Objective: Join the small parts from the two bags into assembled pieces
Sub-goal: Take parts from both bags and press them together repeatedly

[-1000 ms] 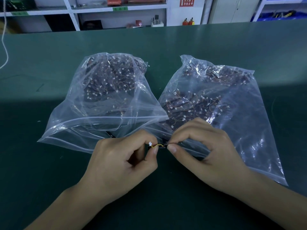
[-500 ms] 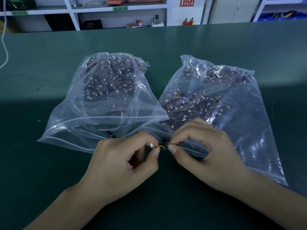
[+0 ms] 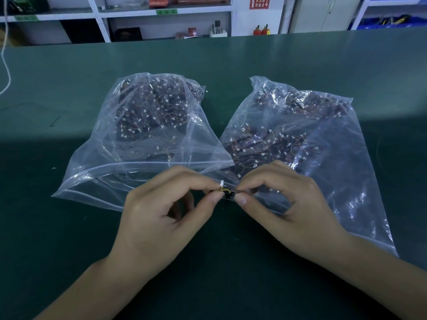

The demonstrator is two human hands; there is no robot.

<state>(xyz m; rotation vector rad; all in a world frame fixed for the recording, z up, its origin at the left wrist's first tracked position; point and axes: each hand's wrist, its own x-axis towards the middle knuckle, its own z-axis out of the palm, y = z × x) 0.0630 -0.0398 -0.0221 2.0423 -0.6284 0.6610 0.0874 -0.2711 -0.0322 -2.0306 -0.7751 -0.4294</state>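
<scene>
Hands meet at the near middle of a green table (image 3: 69,227). The left hand (image 3: 161,218) and right hand (image 3: 288,209) each pinch one end of a small wired part (image 3: 225,191) between thumb and forefinger, other fingers curled. The part sits between the fingertips, its white plug pointing up beside the left forefinger. Just behind the hands lie two clear bags, the left bag (image 3: 143,139) and the right bag (image 3: 312,139), their edges overlapping, each holding many similar small parts, too many to count.
</scene>
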